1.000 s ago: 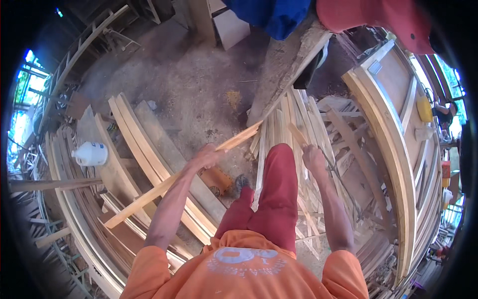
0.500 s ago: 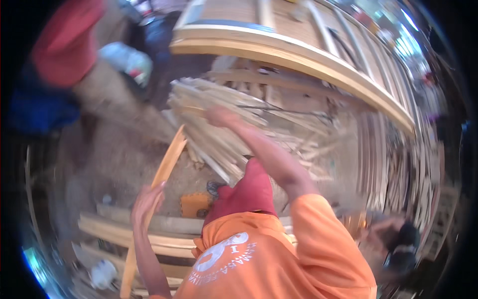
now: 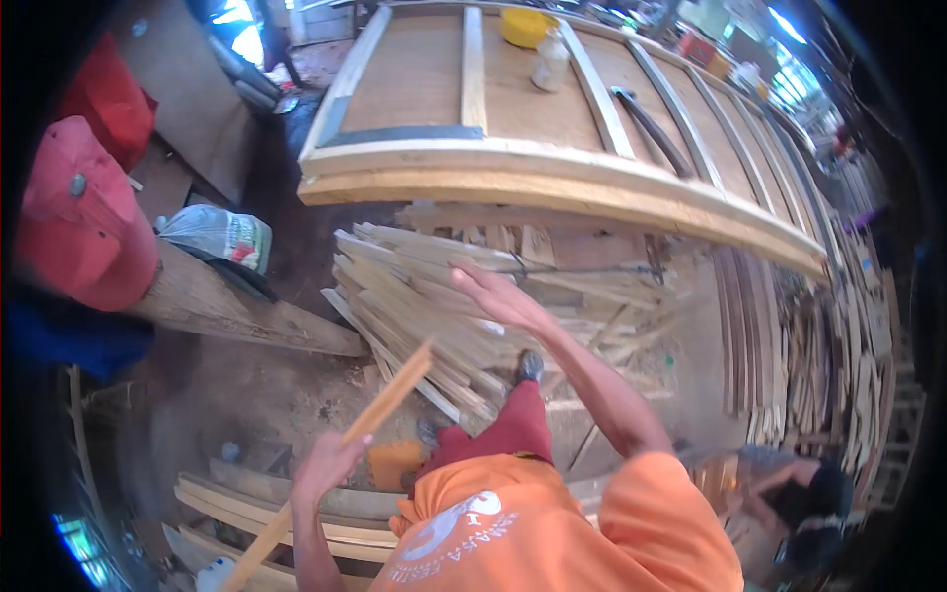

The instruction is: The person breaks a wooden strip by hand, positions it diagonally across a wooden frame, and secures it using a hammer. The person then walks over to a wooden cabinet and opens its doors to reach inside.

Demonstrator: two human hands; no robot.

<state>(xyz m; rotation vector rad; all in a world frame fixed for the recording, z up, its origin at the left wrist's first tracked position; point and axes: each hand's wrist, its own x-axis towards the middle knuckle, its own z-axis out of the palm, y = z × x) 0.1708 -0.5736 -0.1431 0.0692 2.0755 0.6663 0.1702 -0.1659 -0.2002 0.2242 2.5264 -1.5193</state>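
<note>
— Beneath the framed panel's edge lay what?
— A slat pile, partly hidden by the right forearm.
— The wooden strip?
— The left hand grasped it, lower end cut off; the right hand was open, slightly blurred.

A red cap near a plastic bag; a yellow bowl, bottle and hammer resting on a framed panel.

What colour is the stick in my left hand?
The stick is light orange-brown, seen in the head view.
</note>
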